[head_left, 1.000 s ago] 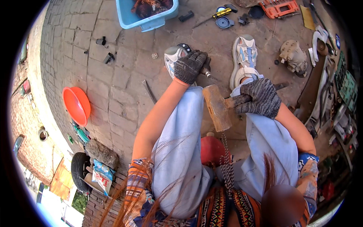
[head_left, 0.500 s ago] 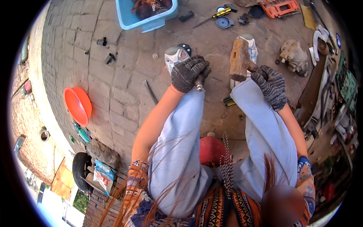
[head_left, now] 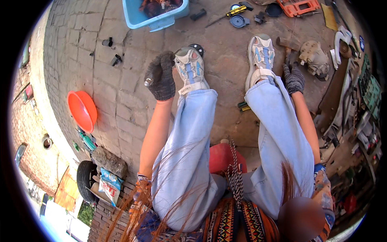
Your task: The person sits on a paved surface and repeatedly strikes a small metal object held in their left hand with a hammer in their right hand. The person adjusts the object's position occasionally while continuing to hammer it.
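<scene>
The person sits on a red stool (head_left: 225, 158) over a paved floor (head_left: 121, 92), legs in pale jeans stretched forward, both hands in dark knit gloves. Places below are given from the left shoe (head_left: 190, 69).

The left hand (head_left: 160, 76) is raised just left of that shoe. Its grip is pressed together around a short metal rod (head_left: 148, 82), whose rounded silvery end pokes out of the fist toward the camera.

The right hand (head_left: 293, 77) is well to the right of the left shoe, just past the right shoe (head_left: 260, 58), low near the floor. Its fingers curl over the wooden handle of a hammer (head_left: 287, 45), whose head lies beyond the fingertips; whether the grip is fully clamped on the handle I cannot tell.

Beyond the left shoe, up and to the left, stands a blue plastic tub (head_left: 155, 18). Far to the left lies an orange bowl (head_left: 82, 109). Between them rest 2 small dark metal pieces (head_left: 112, 51). To the right, past the hammer, sits a tan cast part (head_left: 315, 57), with an orange tool case (head_left: 300, 6) further up.
</scene>
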Demonstrator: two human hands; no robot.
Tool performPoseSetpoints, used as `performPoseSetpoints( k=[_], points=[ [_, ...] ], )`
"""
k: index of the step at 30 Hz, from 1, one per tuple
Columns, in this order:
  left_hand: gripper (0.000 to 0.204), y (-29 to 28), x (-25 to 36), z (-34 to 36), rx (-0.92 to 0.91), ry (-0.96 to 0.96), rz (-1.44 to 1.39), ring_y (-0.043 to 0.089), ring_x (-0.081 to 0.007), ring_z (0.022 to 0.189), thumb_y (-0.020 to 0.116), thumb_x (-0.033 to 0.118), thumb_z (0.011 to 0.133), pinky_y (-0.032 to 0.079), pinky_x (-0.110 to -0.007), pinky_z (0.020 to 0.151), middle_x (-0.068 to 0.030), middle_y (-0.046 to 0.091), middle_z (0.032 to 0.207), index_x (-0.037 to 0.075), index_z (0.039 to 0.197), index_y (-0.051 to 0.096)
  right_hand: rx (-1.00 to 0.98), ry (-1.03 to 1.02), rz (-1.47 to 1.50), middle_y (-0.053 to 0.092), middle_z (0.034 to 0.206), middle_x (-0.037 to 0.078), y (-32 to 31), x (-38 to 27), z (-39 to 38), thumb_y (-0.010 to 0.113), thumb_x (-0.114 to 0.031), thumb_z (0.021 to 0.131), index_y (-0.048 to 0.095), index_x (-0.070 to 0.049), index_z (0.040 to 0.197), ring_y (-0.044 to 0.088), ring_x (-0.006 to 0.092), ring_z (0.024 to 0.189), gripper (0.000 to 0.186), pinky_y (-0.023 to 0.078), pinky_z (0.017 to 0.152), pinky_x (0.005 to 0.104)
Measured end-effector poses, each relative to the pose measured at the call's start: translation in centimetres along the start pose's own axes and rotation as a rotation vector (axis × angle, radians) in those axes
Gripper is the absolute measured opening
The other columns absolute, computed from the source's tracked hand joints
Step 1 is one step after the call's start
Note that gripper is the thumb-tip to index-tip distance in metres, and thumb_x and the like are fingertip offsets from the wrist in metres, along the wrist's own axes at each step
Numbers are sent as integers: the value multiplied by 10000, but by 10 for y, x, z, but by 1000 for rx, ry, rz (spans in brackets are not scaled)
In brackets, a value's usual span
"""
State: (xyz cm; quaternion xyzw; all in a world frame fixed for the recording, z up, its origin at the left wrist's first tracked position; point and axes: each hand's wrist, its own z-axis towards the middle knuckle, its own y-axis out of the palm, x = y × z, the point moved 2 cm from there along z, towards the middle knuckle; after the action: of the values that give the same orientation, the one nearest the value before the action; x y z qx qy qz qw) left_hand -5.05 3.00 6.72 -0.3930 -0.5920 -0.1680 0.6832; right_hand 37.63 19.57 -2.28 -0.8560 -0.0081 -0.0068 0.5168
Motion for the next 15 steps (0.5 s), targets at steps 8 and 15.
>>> performPoseSetpoints(
  k=[8,15],
  points=[
    [226,1,15,-4,61,-12,-101,663,-181,798,539,141,968,559,-314,709,-116,677,928,-57,1010,639,-4,-1003,295,633,1159,122,-38,-206,6,566,-165,886,579,-129,1216,608,304,1044,332,480,896,395],
    [244,-9,23,4,88,-53,-69,659,-186,776,544,156,964,559,-313,689,-123,674,907,-64,986,646,-318,-1202,202,600,1197,148,31,-318,23,517,-71,895,520,-208,1328,584,326,1084,454,453,961,405]
  ],
)
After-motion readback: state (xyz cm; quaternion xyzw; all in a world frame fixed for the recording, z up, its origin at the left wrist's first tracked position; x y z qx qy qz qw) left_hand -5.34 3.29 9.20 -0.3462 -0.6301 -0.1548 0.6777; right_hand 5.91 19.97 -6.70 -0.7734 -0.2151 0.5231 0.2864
